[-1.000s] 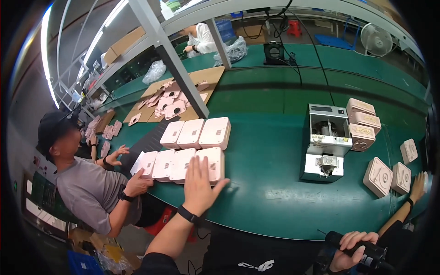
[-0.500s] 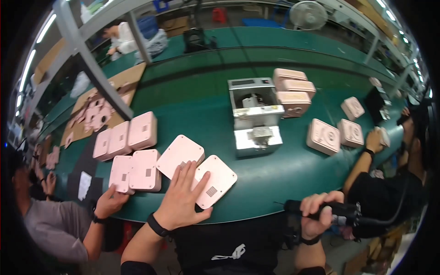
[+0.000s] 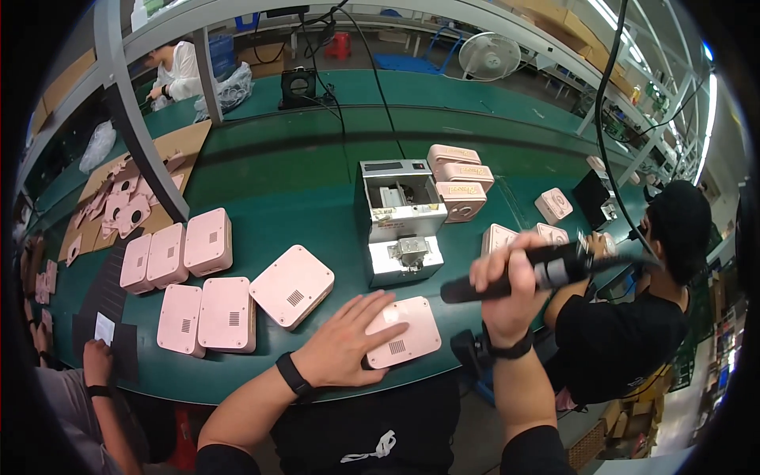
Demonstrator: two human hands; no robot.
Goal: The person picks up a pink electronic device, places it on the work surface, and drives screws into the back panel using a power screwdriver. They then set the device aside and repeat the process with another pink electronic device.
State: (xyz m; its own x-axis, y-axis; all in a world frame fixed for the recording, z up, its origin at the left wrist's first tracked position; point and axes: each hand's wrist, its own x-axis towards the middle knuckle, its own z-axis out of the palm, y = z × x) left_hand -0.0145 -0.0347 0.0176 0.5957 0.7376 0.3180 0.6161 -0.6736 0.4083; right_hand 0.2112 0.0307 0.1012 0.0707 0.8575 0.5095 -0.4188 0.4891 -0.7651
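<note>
A: Largest item?
B: Bench (image 3: 317, 206), one, green.
A: Next?
B: Machine (image 3: 402, 222), one, metal, standing on the bench.
A: Boxes, pink?
B: Five boxes (image 3: 228, 317) at left, in two rows. One askew box (image 3: 291, 283), just right of the front row. One near box (image 3: 418, 331), flat by the bench's front edge, grille up, before the machine.
A: Tool?
B: Black tool (image 3: 560, 267), one, raised right of the near box, its tip apart from it.
A: Hands?
B: Right hand (image 3: 508, 294): fingers clamped round the black tool. Left hand (image 3: 347, 340): fingers apart, laid over the near box's left side.
A: Smallest?
B: Wristbands (image 3: 294, 374), black, one per wrist.
</note>
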